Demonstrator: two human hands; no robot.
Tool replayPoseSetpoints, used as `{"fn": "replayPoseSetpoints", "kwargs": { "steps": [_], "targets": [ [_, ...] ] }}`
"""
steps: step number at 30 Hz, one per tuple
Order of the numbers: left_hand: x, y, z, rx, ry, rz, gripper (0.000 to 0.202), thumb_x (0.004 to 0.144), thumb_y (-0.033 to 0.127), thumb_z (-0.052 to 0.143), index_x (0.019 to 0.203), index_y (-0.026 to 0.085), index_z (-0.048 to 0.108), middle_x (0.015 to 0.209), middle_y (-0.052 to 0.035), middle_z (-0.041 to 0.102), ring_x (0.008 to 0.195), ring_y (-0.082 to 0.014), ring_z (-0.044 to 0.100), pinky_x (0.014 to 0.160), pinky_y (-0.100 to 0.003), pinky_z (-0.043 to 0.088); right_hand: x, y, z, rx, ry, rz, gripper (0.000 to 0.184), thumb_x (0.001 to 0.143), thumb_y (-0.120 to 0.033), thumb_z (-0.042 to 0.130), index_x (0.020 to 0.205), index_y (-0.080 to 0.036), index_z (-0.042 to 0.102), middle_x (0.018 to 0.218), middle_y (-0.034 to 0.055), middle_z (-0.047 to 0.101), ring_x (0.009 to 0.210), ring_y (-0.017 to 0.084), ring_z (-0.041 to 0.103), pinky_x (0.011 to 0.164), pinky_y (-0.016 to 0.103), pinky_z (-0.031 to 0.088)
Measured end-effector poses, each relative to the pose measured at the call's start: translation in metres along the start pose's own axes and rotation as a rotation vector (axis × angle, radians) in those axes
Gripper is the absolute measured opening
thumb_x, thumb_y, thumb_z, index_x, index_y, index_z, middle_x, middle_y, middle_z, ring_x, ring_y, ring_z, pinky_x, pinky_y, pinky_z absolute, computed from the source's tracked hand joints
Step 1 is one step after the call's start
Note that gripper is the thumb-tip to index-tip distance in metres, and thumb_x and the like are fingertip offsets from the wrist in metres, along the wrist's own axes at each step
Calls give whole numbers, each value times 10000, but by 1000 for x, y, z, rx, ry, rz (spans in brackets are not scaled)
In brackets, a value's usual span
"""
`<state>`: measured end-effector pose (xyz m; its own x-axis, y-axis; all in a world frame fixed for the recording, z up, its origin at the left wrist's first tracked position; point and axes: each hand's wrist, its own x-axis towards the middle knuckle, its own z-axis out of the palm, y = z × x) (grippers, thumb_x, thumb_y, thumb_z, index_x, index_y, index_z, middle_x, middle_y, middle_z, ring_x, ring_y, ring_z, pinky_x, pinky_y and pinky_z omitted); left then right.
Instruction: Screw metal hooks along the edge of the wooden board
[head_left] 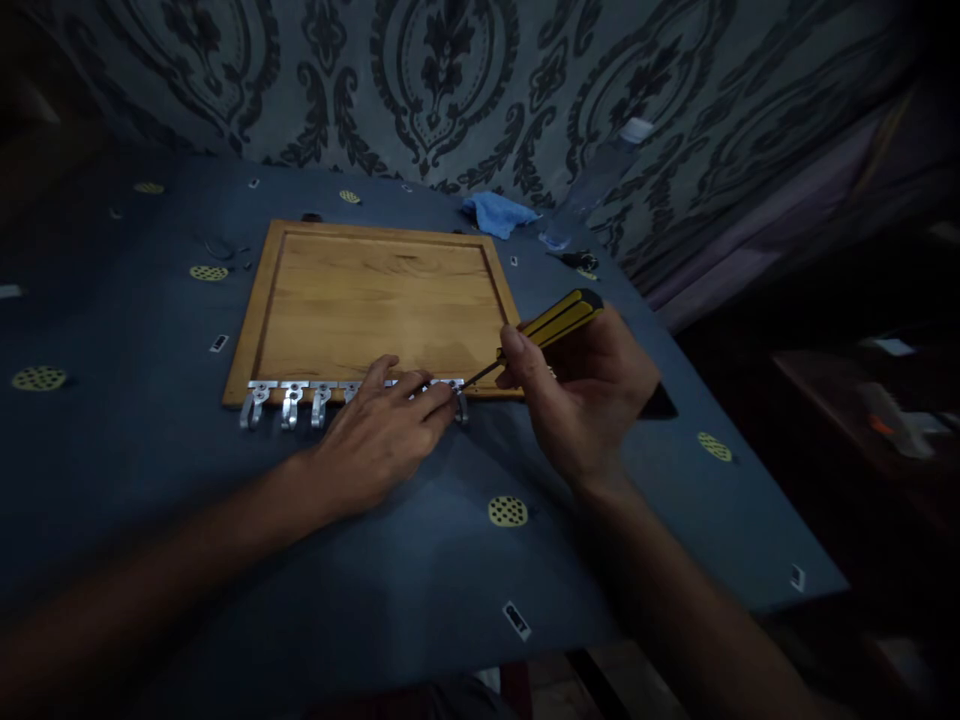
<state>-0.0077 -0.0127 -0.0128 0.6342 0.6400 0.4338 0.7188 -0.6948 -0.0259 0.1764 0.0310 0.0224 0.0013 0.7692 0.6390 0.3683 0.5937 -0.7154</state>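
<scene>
left hand [390, 430]: palm down over the metal hook strip, fingers bent and slightly spread, touching it toward its right end; cannot tell whether the fingertips pinch anything.
right hand [581, 400]: closed around the screwdriver, thumb laid along the near end of the handle.
screwdriver [561, 318]: yellow and black handle, thin shaft; tilted, tip pointing down and left to the right end of the strip, beside the left fingertips; exact contact too small to tell.
metal hook strip [294, 388]: along the near edge of the wooden panel, hooks jutting toward the person; middle part covered by the left hand.
wooden panel [375, 295]: framed, lying flat on the table.
table covering [390, 590]: blue-grey, with yellow dotted patches and small printed labels.
beyond panel, right: crumpled blue cloth [498, 213]; clear bottle [600, 180] with white cap, near the patterned backdrop [442, 60].
dark object [579, 260]: on the table, near the bottle; kind unclear.
</scene>
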Motion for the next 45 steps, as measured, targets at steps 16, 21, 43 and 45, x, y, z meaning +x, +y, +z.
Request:
{"fn": "replayPoseSetpoints", "kwargs": {
  "steps": [16, 21, 43, 45],
  "targets": [
    [-1, 0, 1, 14, -25, -8, 234, 1022, 181, 559, 1236, 153, 651, 1199, -40, 734, 1163, -244, 625, 1100, -485, 349, 4, -5, -3, 50, -134, 49, 227, 833, -339, 805, 806, -232, 607, 716, -42, 603, 563, 117, 581, 502, 264, 517],
    [-1, -1, 0, 30, -11, 8, 207, 1011, 171, 572, 1194, 140, 663, 1169, -39, 738, 1131, -245, 632, 1078, -475, 358, 9, -8, -11, 114, -278, 122, 228, 855, -399, 785, 995, -234, 714, 802, -21, 681, 604, 116, 639, 562, 257, 564],
    [-1, 0, -1, -1, -50, -14, 250, 1035, 168, 524, 1247, 148, 654, 1246, -55, 726, 1195, -247, 618, 1122, -489, 357, -3, -7, 0, -122, 8, 1, 305, 843, -384, 785, 697, -244, 556, 633, -44, 565, 548, 129, 545, 504, 289, 478],
    [-1, 0, 0, -4, -45, -4, 232, 1034, 175, 532, 1225, 150, 661, 1225, -45, 729, 1171, -242, 626, 1114, -490, 360, -1, -10, -1, -96, 100, -26, 266, 858, -376, 773, 725, -255, 577, 635, -45, 577, 540, 136, 562, 503, 298, 477]
  ]
}}
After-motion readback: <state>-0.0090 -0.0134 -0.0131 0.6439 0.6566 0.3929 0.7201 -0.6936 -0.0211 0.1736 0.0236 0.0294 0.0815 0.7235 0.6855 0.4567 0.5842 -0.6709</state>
